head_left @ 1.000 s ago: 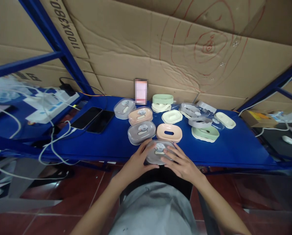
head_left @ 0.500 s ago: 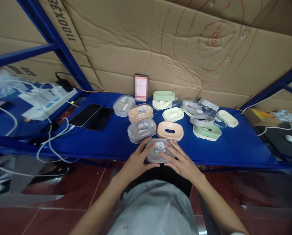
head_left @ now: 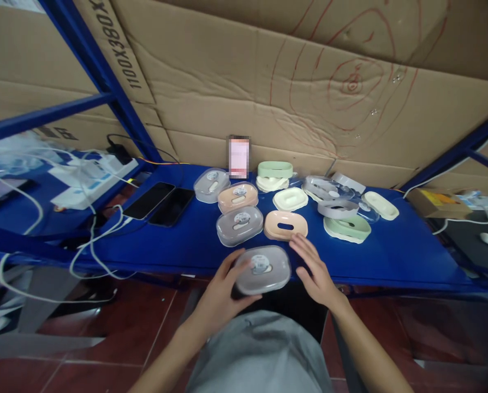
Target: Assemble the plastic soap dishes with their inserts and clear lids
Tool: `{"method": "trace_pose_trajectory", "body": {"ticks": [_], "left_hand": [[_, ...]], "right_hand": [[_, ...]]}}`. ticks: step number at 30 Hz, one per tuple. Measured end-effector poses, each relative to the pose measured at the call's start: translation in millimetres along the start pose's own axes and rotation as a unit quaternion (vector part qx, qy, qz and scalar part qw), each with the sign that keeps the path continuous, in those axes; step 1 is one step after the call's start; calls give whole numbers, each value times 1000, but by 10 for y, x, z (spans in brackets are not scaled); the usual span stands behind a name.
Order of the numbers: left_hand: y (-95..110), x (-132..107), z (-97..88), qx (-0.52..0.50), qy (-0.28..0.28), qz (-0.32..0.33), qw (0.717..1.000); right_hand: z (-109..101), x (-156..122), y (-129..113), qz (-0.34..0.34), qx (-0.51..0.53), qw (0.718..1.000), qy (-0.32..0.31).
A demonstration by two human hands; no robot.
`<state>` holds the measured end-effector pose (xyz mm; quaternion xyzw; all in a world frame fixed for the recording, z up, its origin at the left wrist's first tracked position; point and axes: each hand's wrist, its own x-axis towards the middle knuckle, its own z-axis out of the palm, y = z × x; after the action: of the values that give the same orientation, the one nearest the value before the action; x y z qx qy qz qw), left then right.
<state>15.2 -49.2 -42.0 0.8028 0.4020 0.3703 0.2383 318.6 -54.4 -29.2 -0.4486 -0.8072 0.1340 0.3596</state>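
Head view: my left hand [head_left: 221, 286] clamped on grey case [head_left: 264, 275] (best held level); right hand [head_left: 318, 277] beside it, fingers apart.

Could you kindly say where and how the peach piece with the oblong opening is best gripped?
Probably the front and back walls of the peach piece, near its right end, with the right hand from the right: it lies flat, and a grey box sits near its left end.
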Motion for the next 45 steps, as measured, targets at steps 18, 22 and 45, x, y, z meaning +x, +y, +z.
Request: {"method": "trace_pose_trajectory", "body": {"ticks": [18, 22, 45], "left_hand": [[-836, 375, -749, 191, 211, -146, 948], [-587, 283, -662, 216, 226, -102, 944], [-41, 378, 167, 86, 49, 75, 992]], "right_hand": [[-53, 179, 98, 83, -271, 957, 57], [-113, 128, 46, 56, -241, 969, 5], [-764, 15, 426, 54, -272, 953, 124]]}}
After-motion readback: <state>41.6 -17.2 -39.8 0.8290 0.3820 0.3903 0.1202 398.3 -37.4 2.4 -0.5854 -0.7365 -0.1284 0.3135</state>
